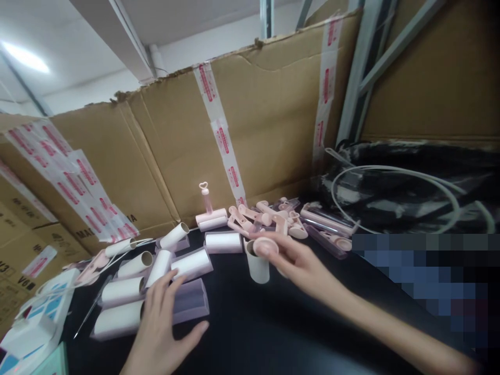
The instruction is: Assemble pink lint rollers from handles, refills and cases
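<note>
My right hand (294, 259) reaches forward over the black table (273, 323) and pinches a pink roller part with a round end against the top of an upright white paper roll (258, 266). My left hand (160, 323) lies with fingers spread on a clear plastic cover (191, 302) at the near edge of a heap of white lint rolls (128, 289). One assembled pink lint roller with a heart-shaped handle (209, 208) stands upright behind the rolls. A pile of loose pink handles (269, 216) lies beyond my right hand.
Taped cardboard sheets (242, 130) wall off the back of the table. A black bag with a white cord loop (402, 192) sits at the right. Cardboard boxes and blue-and-white packets (35, 317) are at the left. A blurred patch covers the lower right.
</note>
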Tool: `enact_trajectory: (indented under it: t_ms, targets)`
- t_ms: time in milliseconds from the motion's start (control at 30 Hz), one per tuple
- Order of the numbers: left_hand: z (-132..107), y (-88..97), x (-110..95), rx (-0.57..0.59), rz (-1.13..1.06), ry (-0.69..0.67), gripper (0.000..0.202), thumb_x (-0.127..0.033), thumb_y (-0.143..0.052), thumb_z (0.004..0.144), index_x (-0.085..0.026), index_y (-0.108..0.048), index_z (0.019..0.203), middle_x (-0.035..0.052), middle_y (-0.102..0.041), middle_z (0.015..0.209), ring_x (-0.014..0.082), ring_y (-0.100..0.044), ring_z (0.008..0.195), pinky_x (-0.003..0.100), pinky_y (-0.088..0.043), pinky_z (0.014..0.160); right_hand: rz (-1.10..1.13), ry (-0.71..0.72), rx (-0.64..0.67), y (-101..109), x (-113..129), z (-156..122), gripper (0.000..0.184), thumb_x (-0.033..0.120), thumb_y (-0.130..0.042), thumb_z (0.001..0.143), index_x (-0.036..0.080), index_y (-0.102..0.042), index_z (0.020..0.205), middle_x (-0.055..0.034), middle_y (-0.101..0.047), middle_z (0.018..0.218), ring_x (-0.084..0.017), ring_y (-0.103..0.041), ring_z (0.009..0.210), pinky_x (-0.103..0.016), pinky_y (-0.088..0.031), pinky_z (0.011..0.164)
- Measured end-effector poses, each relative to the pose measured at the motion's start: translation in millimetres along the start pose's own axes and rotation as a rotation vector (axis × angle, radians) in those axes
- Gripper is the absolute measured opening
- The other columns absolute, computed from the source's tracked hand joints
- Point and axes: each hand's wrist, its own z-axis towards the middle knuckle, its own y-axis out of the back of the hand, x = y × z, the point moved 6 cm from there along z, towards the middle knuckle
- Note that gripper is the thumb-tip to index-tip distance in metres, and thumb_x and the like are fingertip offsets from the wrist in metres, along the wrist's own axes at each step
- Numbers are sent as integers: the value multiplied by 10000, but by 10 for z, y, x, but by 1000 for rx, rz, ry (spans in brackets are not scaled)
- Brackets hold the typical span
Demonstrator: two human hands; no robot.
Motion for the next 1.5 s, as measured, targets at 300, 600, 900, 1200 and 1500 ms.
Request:
enact_trajectory:
  t_ms: [300,600,900,1200,1500]
  targets:
    - [929,-972,-727,268,-1056,220,859,-337,-742,675,-139,-186,1298,239,-357,1365,296,-363,1288,510,-291,1059,-1056,342,166,-109,-61,34,462,354,-343,921,300,-404,1375,-139,-584,1014,-231,-606,735,-274,-443,523]
    - [991,-1124,-881,491,-1197,137,643,-153,-688,680,-138,-401,1255,129,-543,1225,273,-531,1115,444,-445,940,-1008,421,167,-6,-75,20,408,446,-440,904,320,-526,1283,-38,-669,834,-145,-595,567,-211,-359,468]
    - [970,-1089,-894,308,-1073,-24,508,-244,-624,781,-136,-423,1235,139,-511,1280,272,-457,1222,452,-361,1036,-829,441,115,-45,72,-41,340,348,-492,887,317,-597,1209,-109,-563,1230,-281,-569,1063,-434,-456,882]
    - [827,-1197,-794,248,-999,158,812,-162,-680,666,-137,-205,1324,199,-339,1378,313,-324,1307,503,-271,1076,-558,317,164,-119,-74,-14,400,340,-523,871,285,-540,1267,-73,-528,1310,-267,-503,1184,-427,-424,975]
    - [433,-989,-1185,285,-684,-252,650,-237,-602,740,-173,-278,1299,168,-365,1331,315,-337,1270,521,-297,1061,-709,396,-166,632,423,-433,411,270,-566,854,334,-529,1258,-57,-557,1196,-251,-547,1096,-399,-433,952]
